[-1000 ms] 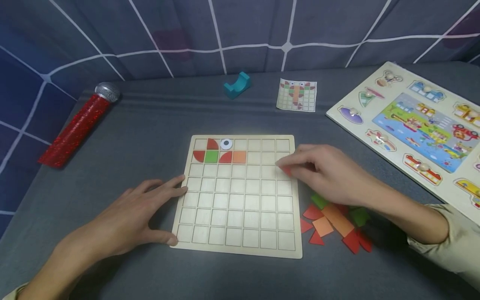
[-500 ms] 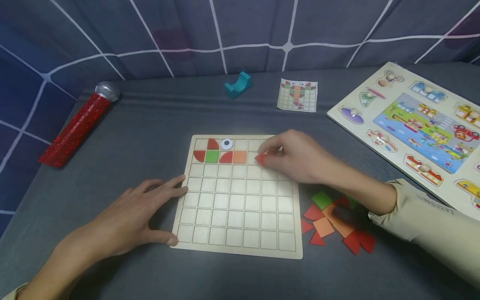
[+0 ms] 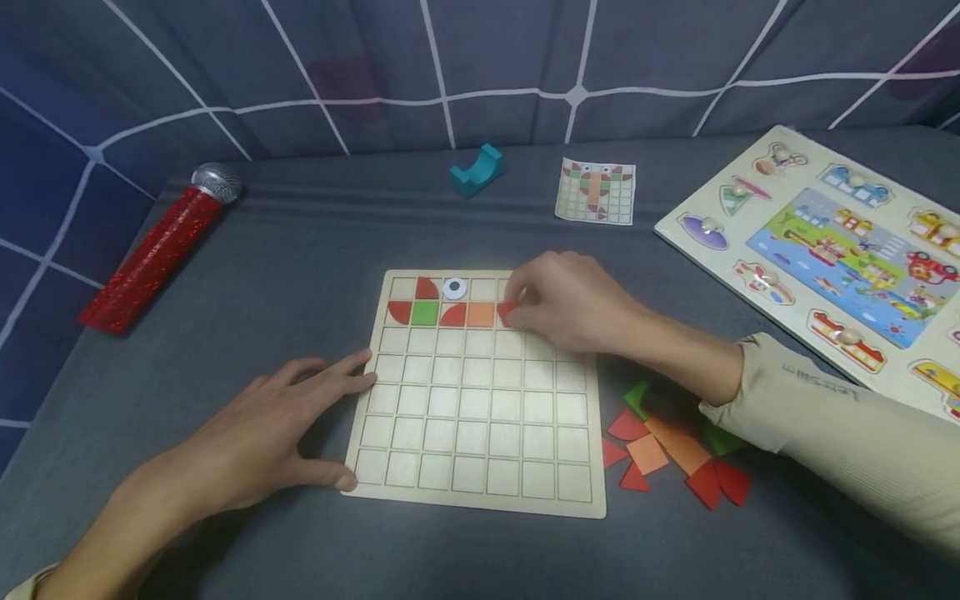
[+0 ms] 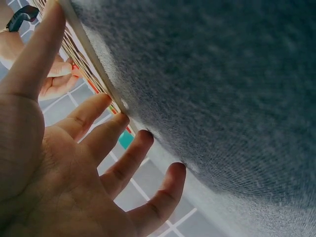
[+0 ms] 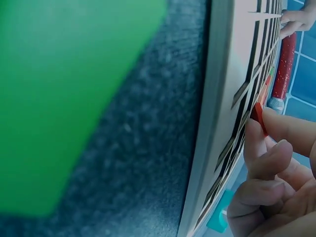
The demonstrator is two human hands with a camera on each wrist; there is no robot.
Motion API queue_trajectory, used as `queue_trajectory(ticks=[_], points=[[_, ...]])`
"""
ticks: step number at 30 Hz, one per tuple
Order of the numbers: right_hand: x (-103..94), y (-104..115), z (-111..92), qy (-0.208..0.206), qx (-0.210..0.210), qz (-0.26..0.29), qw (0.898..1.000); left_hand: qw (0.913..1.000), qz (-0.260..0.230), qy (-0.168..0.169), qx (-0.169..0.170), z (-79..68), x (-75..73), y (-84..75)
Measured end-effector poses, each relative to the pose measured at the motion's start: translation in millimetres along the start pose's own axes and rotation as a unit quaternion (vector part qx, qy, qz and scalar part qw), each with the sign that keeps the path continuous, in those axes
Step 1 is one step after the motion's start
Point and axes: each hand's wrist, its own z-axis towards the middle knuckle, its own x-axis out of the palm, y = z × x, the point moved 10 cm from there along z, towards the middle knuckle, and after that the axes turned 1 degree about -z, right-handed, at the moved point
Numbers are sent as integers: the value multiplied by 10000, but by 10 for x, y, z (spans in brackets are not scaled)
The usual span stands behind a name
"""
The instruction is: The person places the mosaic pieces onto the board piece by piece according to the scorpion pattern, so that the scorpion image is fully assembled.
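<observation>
A pale wooden grid board [image 3: 457, 417] lies on the dark cloth. Along its upper rows sit red quarter-circles [image 3: 399, 312], a green square [image 3: 424, 313], an orange square [image 3: 481, 314] and a white eye disc [image 3: 454, 288]. My right hand [image 3: 570, 304] pinches a red quarter-circle piece [image 5: 259, 118] between thumb and forefinger, right at the second-row cell beside the orange square. Spread fingers of my left hand [image 3: 262, 433] touch the board's left edge, thumb at the lower corner. In the left wrist view those fingertips meet the board's rim.
Loose red, orange and green pieces [image 3: 678, 446] lie right of the board, partly under the right sleeve. Behind it are a pattern card [image 3: 596, 193] and a teal curved block [image 3: 477, 171]. A red microphone [image 3: 161, 250] lies left; a knobbed puzzle board [image 3: 690, 212] lies right.
My right hand has carried the red quarter-circle leftward across the board, from its right edge to the cell beside the orange square. The left hand has stayed in place.
</observation>
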Motion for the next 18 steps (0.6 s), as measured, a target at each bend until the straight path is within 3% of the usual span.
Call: queue_trajectory(ticks=[18], points=[[61, 49, 31, 208, -32, -221, 9995, 10000, 21, -17, 30, -1, -2, -6]])
